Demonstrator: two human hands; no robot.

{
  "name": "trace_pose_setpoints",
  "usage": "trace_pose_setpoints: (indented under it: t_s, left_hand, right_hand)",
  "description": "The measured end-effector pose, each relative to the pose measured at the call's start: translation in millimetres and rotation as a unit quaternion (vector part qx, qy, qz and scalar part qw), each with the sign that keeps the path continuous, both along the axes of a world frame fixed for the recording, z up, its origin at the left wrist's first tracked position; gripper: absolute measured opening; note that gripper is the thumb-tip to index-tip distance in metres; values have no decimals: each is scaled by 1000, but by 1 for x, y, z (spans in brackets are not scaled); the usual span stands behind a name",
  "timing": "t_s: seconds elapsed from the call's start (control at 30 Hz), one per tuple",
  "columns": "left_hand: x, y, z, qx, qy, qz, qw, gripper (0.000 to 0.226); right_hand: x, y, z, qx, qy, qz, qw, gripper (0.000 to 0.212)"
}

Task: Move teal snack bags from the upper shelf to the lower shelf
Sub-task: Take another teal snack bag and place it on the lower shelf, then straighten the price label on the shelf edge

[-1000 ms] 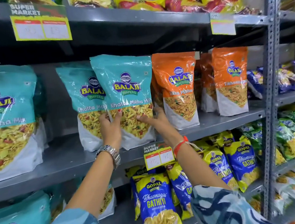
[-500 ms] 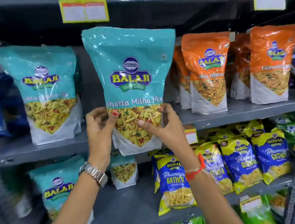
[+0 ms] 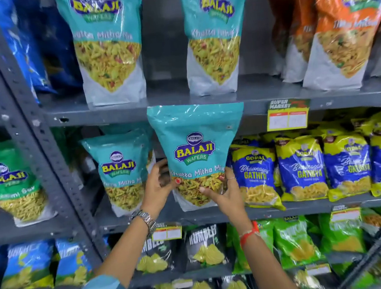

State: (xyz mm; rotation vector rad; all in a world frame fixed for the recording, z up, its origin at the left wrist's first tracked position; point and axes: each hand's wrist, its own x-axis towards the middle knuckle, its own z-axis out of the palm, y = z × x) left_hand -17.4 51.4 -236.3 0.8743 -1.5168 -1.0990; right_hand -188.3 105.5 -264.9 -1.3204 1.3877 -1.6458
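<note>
I hold a teal Balaji snack bag [image 3: 197, 143] upright in front of the lower shelf [image 3: 305, 204]. My left hand [image 3: 157, 188] grips its left side and my right hand [image 3: 227, 194] grips its lower right corner. Its bottom is level with the shelf board; whether it rests on it I cannot tell. Another teal bag [image 3: 119, 169] stands on the lower shelf just to the left. Two teal bags [image 3: 107, 43] [image 3: 212, 31] stand on the upper shelf [image 3: 170, 104] above.
Orange bags [image 3: 345, 29] fill the upper shelf's right. Blue-and-yellow Gopal bags [image 3: 300, 169] stand close on the right of the held bag. A grey upright post [image 3: 32, 135] divides off the left bay with a green bag [image 3: 13, 180]. Chip bags [image 3: 205, 246] fill the shelf below.
Both hands have lifted the teal bag off the upper shelf and brought it down to the lower shelf's level. The view has tilted down with it.
</note>
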Motion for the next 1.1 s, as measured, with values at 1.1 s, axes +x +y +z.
trace_pose_setpoints:
  t_s: [1.1]
  left_hand:
    - [-30,-39,76,-279,98,147,944,13]
  right_hand:
    - [-27,-50,133,-367,55,-331,868,32]
